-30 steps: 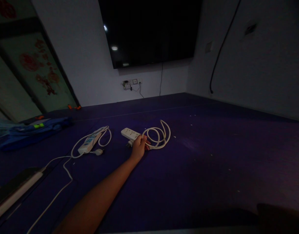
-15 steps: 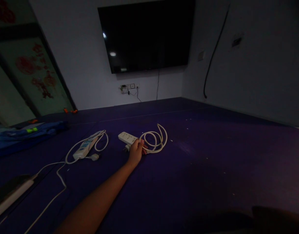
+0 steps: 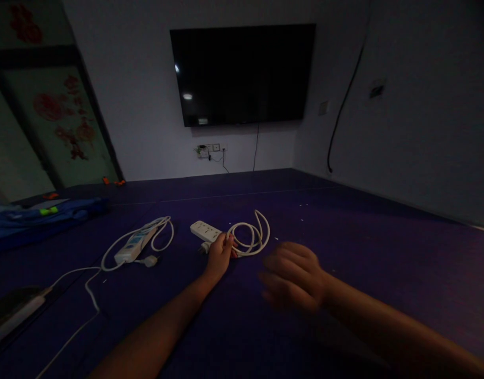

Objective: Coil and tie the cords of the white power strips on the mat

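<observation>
My left hand [image 3: 220, 255] is closed at the near end of a white power strip [image 3: 204, 230], where its cord begins. The pale cord [image 3: 261, 239] lies in loose loops to the right of that hand. A white plug [image 3: 205, 247] rests beside the strip, just left of my fingers. My right hand [image 3: 292, 276] hovers in front of the cord loops, apart from them. Its fingers look bent but are smeared by motion, and no object shows in it. Further left, a second white power strip [image 3: 136, 245] has its cord looped over it and its own plug [image 3: 150, 261] alongside.
A third, longer strip-like thing [image 3: 18, 318] with a cord lies at the lower left on the purple floor [image 3: 234, 326]. Blue cloth [image 3: 48, 218] is heaped at the left. A television [image 3: 245, 73] hangs on the wall above sockets [image 3: 211, 150]. Small white scraps dot the floor.
My right hand has come up from the lower right edge to near the cord loops. My left hand keeps its hold on the power strip. The view has tilted slightly.
</observation>
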### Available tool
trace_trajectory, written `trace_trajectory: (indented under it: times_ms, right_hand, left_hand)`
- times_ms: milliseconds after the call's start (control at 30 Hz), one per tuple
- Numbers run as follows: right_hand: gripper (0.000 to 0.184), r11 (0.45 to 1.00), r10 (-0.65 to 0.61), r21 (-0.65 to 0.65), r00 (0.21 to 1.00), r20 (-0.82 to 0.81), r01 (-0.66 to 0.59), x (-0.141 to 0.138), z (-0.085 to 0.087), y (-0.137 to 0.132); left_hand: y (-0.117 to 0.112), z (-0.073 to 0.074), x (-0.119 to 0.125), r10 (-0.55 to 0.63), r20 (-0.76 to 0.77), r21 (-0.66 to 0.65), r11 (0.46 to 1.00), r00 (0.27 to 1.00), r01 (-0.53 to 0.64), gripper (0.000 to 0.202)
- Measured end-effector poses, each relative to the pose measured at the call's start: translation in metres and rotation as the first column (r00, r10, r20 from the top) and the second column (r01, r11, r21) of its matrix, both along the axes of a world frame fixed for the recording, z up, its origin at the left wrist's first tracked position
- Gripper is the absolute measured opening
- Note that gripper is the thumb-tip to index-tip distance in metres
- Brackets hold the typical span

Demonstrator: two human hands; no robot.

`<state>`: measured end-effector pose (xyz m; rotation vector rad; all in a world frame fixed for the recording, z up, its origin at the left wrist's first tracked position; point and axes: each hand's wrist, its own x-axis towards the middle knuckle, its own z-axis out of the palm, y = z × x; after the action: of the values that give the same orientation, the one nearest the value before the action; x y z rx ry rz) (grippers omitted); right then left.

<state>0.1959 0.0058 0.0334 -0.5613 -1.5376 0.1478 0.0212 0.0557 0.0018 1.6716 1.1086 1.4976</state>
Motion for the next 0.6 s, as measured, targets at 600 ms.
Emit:
trace_trajectory:
  times_ms: [600]
  right_hand:
    - [0.021,0.934,-0.159,-0.038,0.506,0.848,0.356,0.007,-0.029,0.070]
  left_hand:
    - [-0.004,-0.002,0.002,0.141,-0.299,0.263,0.963,0.944,-0.061,0.036]
